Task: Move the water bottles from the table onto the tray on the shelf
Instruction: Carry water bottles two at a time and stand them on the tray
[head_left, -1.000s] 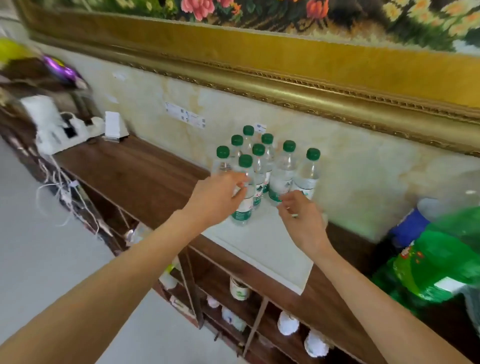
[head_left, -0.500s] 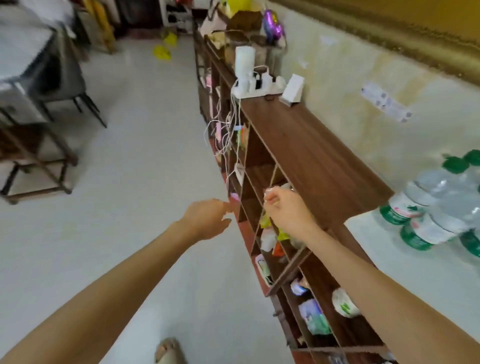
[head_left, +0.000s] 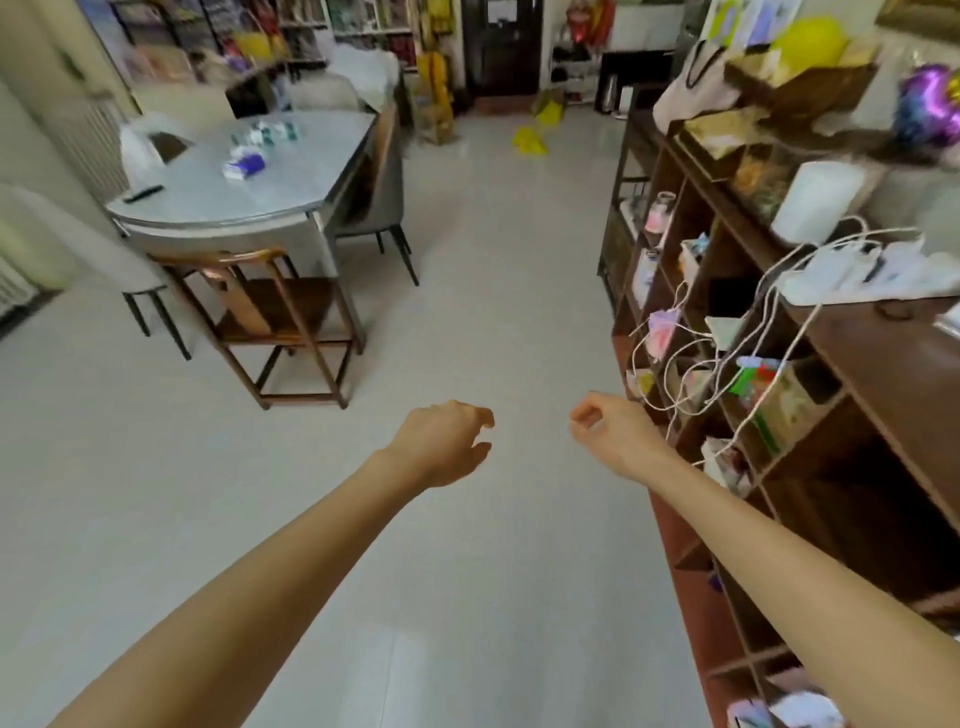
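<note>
Both my hands hang empty over the pale floor in the middle of the room. My left hand (head_left: 441, 441) has its fingers loosely spread. My right hand (head_left: 610, 431) is loosely curled with nothing in it, close to the front of the brown shelf (head_left: 883, 364) on the right. The grey table (head_left: 291, 176) stands far off at the upper left. A few small water bottles (head_left: 266, 132) with green labels lie on it, blurred. The tray and the bottles on it are out of view.
A wooden chair (head_left: 275, 312) and grey chairs stand around the table. The shelf's top carries a power strip (head_left: 857, 270) with white cables hanging down, a white cylinder (head_left: 815, 202) and bags. A blue packet (head_left: 244, 166) lies on the table. Yellow items lie on the floor far ahead.
The view has swung left from the bottles on the tray to the open room. Both hands have come off the bottles and away from the shelf, empty.
</note>
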